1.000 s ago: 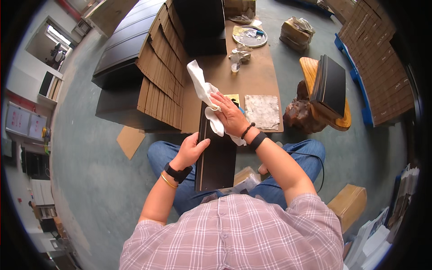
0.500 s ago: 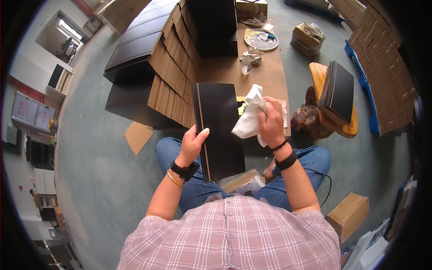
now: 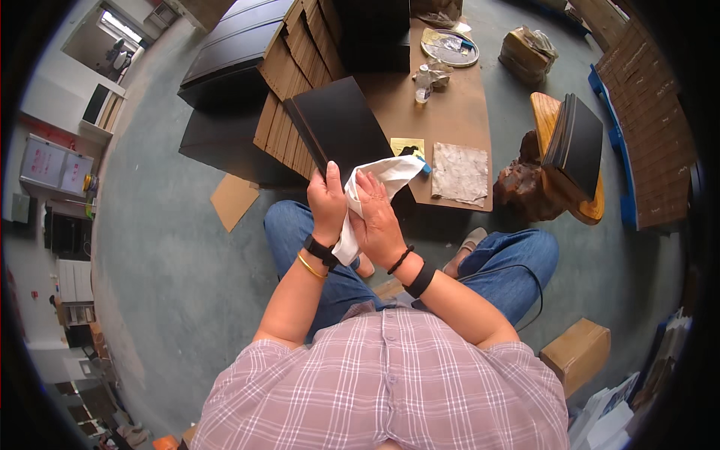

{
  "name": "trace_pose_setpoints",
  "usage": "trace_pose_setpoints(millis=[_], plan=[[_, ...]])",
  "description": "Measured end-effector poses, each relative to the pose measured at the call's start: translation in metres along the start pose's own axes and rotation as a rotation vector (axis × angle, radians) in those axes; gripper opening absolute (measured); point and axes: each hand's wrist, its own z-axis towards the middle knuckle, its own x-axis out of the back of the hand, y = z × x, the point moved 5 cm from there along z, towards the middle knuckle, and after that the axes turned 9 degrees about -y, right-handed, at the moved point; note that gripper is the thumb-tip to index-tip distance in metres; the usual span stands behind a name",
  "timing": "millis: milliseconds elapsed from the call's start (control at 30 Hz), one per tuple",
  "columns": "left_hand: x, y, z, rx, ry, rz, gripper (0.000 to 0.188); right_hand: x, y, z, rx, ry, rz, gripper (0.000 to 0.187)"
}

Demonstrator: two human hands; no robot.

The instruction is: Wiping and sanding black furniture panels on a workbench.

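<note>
A flat black panel [image 3: 341, 120] with a thin brown line along its left side is held in front of me, its far end tilted to the left. My left hand [image 3: 327, 204] grips its near left corner, thumb on top. With my right hand [image 3: 380, 221] I press a white cloth [image 3: 394, 171] over the panel's near end, fingers close together on the cloth. The cloth hangs down between my wrists and hides that end of the panel.
Tall stacks of black-faced brown panels [image 3: 300, 67] rise at the left of a brown work surface [image 3: 390, 97]. On it are a clear bottle [image 3: 423, 84], a round tray [image 3: 450, 49] and a stained cloth [image 3: 460, 174]. More black panels [image 3: 577, 146] lean on a wooden stool [image 3: 546, 112].
The panel's far end has swung left and away from me. My right hand has brought the cloth left and down onto the near end, beside my left hand.
</note>
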Motion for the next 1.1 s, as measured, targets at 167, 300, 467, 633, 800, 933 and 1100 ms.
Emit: trace_pose_setpoints(millis=[167,300,467,633,800,933,1100], plan=[[0.014,-0.001,0.006,-0.012,0.062,-0.001,0.036,0.030,0.059,-0.038,-0.008,0.176,-0.147,0.041],[0.028,-0.015,0.009,0.086,0.045,-0.198,0.033,0.085,0.142,-0.071,-0.483,0.438,-0.133,0.023],[0.028,-0.021,0.000,0.103,0.002,-0.163,0.034,0.123,0.073,0.015,-0.238,0.359,-0.060,0.023],[-0.002,0.015,-0.020,-0.104,-0.076,0.074,0.032,0.055,0.036,0.096,-0.004,0.158,-0.134,0.052],[0.001,0.019,-0.026,-0.078,-0.065,0.054,0.032,0.043,0.055,0.102,-0.247,0.158,0.005,0.055],[0.019,0.010,-0.009,-0.003,-0.057,-0.061,0.031,0.038,0.057,0.030,-0.301,0.114,0.045,0.043],[0.025,0.004,0.006,0.055,-0.070,-0.263,0.032,0.052,0.051,-0.054,-0.383,-0.069,0.086,0.035]])
